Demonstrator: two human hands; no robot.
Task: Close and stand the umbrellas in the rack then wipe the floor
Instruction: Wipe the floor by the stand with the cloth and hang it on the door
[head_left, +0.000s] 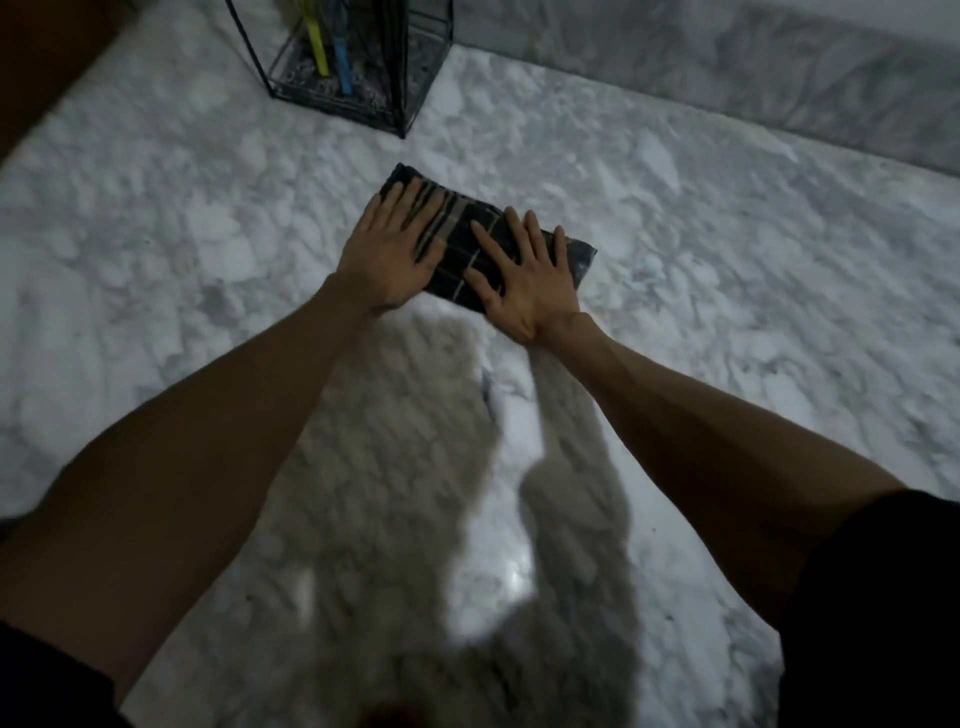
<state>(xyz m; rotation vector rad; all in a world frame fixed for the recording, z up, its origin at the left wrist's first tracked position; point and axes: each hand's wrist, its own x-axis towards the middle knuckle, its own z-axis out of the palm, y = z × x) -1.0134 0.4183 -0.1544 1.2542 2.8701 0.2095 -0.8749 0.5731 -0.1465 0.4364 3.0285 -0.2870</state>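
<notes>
Beyond your left hand (389, 252), the rack (363, 98) held what looked like closed umbrellas (319, 52), so you were on the wiping step. That hand lay flat with its fingers spread on the folded checked cloth (460, 244), which sat on the marble floor (727, 270) under both palms. Your right hand (524, 283) pressed flat beside it. The next move, I judge, called for even downward pressure while you slid the cloth across the floor.

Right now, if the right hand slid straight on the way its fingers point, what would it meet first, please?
From the right hand, past the cloth, bare floor, then probably the marble skirting; the rack seems just left of that line.
</notes>
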